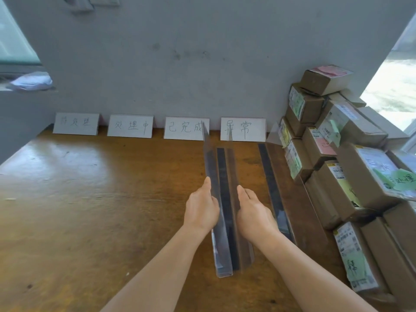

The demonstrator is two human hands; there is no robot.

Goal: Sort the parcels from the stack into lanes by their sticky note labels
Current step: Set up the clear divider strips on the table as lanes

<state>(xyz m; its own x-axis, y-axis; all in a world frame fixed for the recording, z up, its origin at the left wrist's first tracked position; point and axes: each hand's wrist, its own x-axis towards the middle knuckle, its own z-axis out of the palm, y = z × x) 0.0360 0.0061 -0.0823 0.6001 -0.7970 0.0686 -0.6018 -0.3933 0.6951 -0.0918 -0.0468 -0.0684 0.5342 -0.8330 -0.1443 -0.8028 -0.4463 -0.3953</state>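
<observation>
Both hands out over the wooden desk (pixel 90 199), working on clear plastic lane dividers. Left hand (pixel 202 210) grips the left clear divider (pixel 212 176), thumb lying up along its outer face, fingers curled round the strip. Right hand (pixel 252 212) grips the second clear divider (pixel 234 167) just beside it, fingers wrapped over its edge. The two dividers run side by side, away toward the wall, a dark strip showing between them. A third divider (pixel 273 188) lies flat on the desk right of the held pair, near the parcels. Four white lane cards (pixel 186 128) stand along the desk's far edge against the wall, handwritten. Stack of cardboard parcels (pixel 351 176) piled on the desk's right end, right of the dividers, carrying green, pink and yellow sticky notes (pixel 403 179).
</observation>
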